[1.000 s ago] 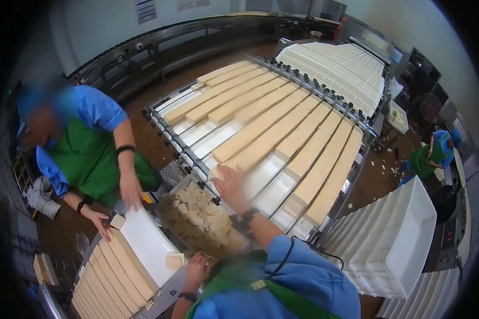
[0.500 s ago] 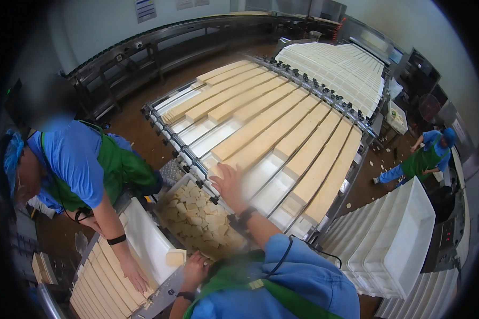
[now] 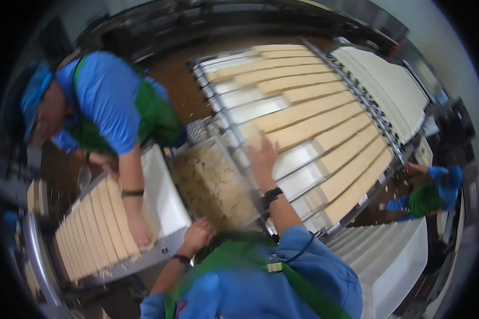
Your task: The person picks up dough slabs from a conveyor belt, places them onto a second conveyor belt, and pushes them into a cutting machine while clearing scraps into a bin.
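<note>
My right hand point(image 3: 262, 159), slightly blurred with fingers spread, reaches to the near end of one long pale-yellow row point(image 3: 308, 118) on the lane table point(image 3: 298, 165). Its fingertips seem to touch that end. My left hand point(image 3: 199, 234) is curled closed at the lower-left rim of a bin point(image 3: 237, 175); anything inside its fingers is hidden. Many thin, pale, squarish pieces point(image 3: 205, 178) lie loose in that bin. Left of it, a white tray point(image 3: 162, 186) adjoins packed pale-yellow rows point(image 3: 98, 223), where a co-worker's hand point(image 3: 139, 231) presses down.
The co-worker point(image 3: 106, 106) in blue and a green apron leans in from the left. Nested white trays point(image 3: 394, 255) stand at the lower right. Another person point(image 3: 434, 191) is farther off at right. A white-lined conveyor point(image 3: 380, 87) continues beyond the roller bar point(image 3: 356, 87).
The view has turned, shifting the scene rightward. A squarish piece at the white tray's corner near my left hand is no longer seen there. My right hand still reaches to the row ends.
</note>
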`<action>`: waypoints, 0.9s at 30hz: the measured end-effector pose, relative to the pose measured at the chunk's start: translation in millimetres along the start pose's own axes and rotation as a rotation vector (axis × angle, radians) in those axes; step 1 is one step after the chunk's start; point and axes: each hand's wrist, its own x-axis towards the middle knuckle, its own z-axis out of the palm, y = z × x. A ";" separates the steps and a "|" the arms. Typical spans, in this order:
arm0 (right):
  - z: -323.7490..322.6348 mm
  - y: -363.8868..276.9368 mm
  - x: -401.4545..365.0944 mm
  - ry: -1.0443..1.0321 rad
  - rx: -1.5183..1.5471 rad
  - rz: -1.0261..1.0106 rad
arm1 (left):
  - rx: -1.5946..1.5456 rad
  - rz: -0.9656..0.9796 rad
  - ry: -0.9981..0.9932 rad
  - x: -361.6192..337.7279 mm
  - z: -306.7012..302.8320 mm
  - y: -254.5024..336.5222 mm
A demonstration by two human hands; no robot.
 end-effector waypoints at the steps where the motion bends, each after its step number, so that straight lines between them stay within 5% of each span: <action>1: -11.8 -2.9 2.5 -0.014 -0.159 -0.138 | -0.019 -0.002 -0.003 -0.7 0.6 -0.2; 3: -0.9 -1.4 -1.7 -0.077 -0.021 -0.012 | 0.004 0.002 0.005 -0.1 0.8 -0.9; 21: -30.7 -16.0 27.0 -0.394 -0.253 -0.276 | -0.024 -0.057 0.008 -4.3 -8.4 1.1; 27: -27.1 -9.6 27.8 -0.385 -0.237 -0.402 | -0.068 0.016 0.156 -6.4 -18.4 -1.2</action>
